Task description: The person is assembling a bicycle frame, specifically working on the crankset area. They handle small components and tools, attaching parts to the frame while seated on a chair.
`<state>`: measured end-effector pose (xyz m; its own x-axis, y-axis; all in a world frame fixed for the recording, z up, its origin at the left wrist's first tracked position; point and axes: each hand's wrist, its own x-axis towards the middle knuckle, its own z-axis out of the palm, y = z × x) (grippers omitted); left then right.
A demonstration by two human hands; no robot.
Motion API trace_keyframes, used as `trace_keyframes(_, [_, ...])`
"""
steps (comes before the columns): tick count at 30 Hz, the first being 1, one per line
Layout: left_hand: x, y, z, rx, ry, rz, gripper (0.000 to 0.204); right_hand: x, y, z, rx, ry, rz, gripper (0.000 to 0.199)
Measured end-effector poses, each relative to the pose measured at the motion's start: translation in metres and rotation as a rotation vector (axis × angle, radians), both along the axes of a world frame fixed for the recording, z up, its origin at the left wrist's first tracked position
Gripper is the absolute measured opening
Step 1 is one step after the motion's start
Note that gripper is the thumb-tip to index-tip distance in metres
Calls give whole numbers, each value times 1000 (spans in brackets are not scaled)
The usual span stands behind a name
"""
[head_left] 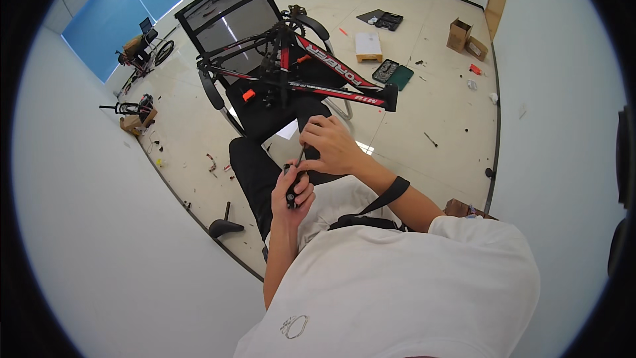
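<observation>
Left hand (302,197) curls snugly round a small, black, rounded part (290,197); just above, the right hand (329,145) pinches a slim, straight tool (301,157) slanting down toward it. Ahead, a glossy black-and-red bicycle frame (331,65) rests across the chair (253,117).

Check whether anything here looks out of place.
Yes: the bicycle frame lies across a chair, an unusual perch, and a saddle lies on the floor by the left wall, attached to no bike.
</observation>
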<state>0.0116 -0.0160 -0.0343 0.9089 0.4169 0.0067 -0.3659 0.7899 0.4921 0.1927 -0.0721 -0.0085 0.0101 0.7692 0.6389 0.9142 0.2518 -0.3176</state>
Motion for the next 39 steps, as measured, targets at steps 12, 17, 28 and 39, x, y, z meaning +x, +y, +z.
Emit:
trace_keyframes(12, [9,-2,0,337,244,171,20,10,12,-18,-153,1071,343,81])
trace_keyframes(17, [19,-11,-9,624,376,189,31,-5,20,-22,-231,2080,423,42])
trace_keyframes(28, [21,-17,-5,1039,615,269,20,-21,6,2,-139,1979,226,36])
trace_keyframes(39, [18,-19,-6,1185,505,344,16,-14,6,5,-167,2087,308,39])
